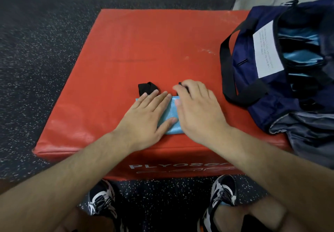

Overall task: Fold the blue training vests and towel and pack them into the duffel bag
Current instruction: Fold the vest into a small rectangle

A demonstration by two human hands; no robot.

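Red vinyl covers the plyo box (144, 41) that carries everything; white lettering on its near face is cut off by the right forearm, so only "PLYOSO" reads. A folded light-blue training vest (173, 116) lies near the front edge of the box top, most of it hidden under both hands, with only a narrow strip showing between them. The left hand (144, 116) lies flat on the vest's left half, its grip open, fingers straight and pressing down. A black strap loop (145, 88) pokes out beyond its fingertips. The right hand (197, 110) covers the vest's right half, fingers bent over a second black strap (180, 84) that barely shows; whether its grip pinches that strap or merely presses on it, I cannot tell.

At the box's right edge sits the navy duffel bag (244, 54), open and partly out of frame, a black handle looping toward the vest. Light-blue cloth (298, 38) lies inside, its folds too dark to count. A white label (267, 51) bears print too small to read. Grey fabric (307, 136) below may belong to the bag; that is unclear. Two sneakers (102, 199) stand on speckled rubber floor (45, 51).
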